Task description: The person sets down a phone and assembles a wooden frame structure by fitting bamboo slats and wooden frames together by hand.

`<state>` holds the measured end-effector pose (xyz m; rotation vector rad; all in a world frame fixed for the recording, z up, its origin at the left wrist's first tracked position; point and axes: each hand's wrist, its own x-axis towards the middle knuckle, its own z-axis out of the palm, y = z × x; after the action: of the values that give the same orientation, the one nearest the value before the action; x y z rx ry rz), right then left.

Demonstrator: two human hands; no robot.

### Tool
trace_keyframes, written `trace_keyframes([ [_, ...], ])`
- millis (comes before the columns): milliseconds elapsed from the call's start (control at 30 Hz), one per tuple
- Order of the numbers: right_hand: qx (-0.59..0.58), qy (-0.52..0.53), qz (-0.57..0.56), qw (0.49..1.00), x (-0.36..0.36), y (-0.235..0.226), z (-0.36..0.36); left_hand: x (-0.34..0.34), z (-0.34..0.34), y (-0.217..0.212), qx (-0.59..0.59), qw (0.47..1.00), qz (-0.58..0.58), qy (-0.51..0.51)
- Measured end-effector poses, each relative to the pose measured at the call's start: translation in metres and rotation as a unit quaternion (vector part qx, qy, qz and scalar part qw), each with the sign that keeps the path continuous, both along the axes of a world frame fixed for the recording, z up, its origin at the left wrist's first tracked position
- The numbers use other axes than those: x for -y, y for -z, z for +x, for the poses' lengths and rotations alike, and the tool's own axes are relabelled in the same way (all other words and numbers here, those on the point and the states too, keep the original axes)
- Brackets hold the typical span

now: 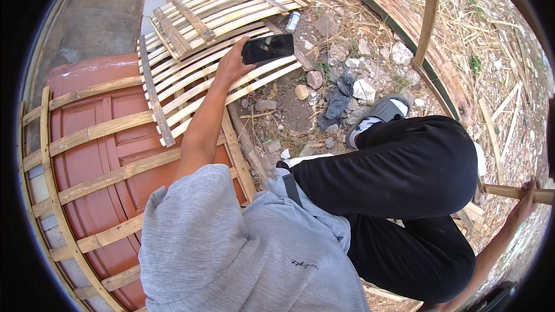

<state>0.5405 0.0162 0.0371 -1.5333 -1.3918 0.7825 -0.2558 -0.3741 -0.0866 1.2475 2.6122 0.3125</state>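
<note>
Outdoor ground, strewn with rubble and straw, lies from 12 to 3 o'clock, with a slatted wooden panel at 10 to 11 o'clock and a red panelled door under wooden bars at 9. The left hand, arm outstretched, has its grip pinching one end of a phone at 12 o'clock; the right hand, its forearm rising from 5 o'clock, has its grip wrapped around a wooden strip between 3 and 4.

Scene lit evenly by diffuse daylight; only soft shadows cast. Faint reflections noted on dark phone screen. Slats bowed by fisheye distortion; frame edged by black, blue-fringed vignette.
</note>
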Motion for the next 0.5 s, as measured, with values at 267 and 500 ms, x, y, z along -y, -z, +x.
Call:
trace_keyframes([
  [267, -0.006, -0.003, 0.001, 1.000, 0.008, -0.004, -0.017, 0.004, -0.004, 0.000, -0.009, 1.000, 0.021, 0.010],
  [500, -0.044, 0.021, 0.029, 0.998, 0.018, -0.016, -0.024, -0.011, 0.002, -0.001, -0.012, 1.000, 0.011, 0.012],
])
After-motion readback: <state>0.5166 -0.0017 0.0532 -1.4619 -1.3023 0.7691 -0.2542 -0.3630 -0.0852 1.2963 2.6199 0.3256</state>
